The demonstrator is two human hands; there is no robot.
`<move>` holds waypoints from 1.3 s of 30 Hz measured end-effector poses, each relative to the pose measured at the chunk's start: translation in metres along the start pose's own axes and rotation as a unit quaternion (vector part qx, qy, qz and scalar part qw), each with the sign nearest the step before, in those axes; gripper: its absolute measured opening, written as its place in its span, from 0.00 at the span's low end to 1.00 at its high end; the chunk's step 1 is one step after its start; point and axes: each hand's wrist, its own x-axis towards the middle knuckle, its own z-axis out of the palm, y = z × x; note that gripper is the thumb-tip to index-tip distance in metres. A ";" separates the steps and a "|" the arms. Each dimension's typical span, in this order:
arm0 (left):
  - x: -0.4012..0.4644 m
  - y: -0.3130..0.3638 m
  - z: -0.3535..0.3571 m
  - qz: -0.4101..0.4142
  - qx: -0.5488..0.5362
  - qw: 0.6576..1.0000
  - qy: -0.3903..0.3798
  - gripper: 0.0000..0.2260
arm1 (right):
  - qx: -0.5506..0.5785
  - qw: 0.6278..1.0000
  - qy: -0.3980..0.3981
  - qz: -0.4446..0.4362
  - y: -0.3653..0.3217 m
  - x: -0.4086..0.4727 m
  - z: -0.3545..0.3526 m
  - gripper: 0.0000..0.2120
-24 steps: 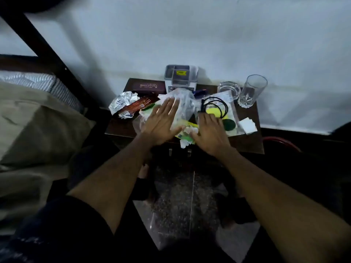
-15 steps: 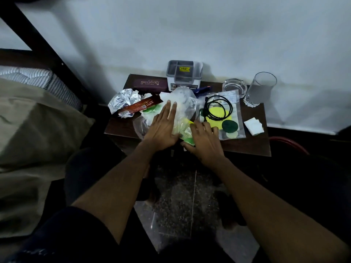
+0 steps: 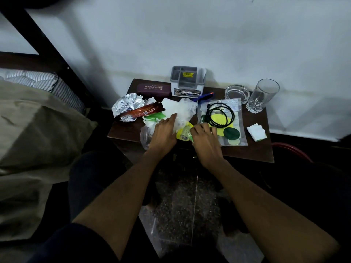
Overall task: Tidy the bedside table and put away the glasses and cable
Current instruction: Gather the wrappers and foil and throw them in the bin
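Observation:
A black cable [image 3: 218, 114] lies coiled on a clear pouch [image 3: 235, 137] with yellow and green discs, right of centre on the dark bedside table [image 3: 252, 151]. A maroon glasses case [image 3: 152, 89] lies at the back left; no glasses are visible. My left hand [image 3: 164, 134] lies flat, fingers together, on a heap of clear plastic and white wrappers [image 3: 182, 109]. My right hand [image 3: 206, 142] is beside it, fingers curled onto a yellow-green packet [image 3: 183, 132] just left of the pouch.
A grey organiser box [image 3: 187, 80] stands at the back by the wall, with a blue pen [image 3: 204, 96] in front. A glass ashtray [image 3: 237, 93] and a tumbler [image 3: 263, 95] stand back right. Crumpled foil [image 3: 126, 104], a brown wrapper [image 3: 142, 112] and a white tissue [image 3: 256, 131] lie about. A bed is on the left.
Both hands have drawn back toward the table's front edge, dragging the wrappers. My left fingers have closed together; my right fingers have curled onto the yellow-green packet.

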 end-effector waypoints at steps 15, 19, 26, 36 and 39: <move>0.008 0.028 -0.025 -0.165 -0.381 0.886 0.206 0.13 | 0.351 0.918 0.164 0.083 -0.012 0.010 -0.023 0.15; 0.017 0.046 -0.029 -0.194 -0.574 0.773 0.186 0.13 | 0.513 0.834 0.142 0.147 -0.018 0.016 -0.039 0.17; 0.017 0.064 -0.040 -0.218 -0.700 0.660 0.162 0.12 | 0.676 0.701 0.097 0.206 -0.022 0.016 -0.055 0.24; 0.025 0.030 -0.033 -0.171 -0.386 0.888 0.185 0.14 | 0.717 0.643 0.012 0.267 -0.009 0.024 -0.045 0.14; 0.021 0.030 -0.024 -0.138 -0.380 0.905 0.129 0.13 | 0.743 0.606 -0.001 0.284 -0.013 0.029 -0.041 0.16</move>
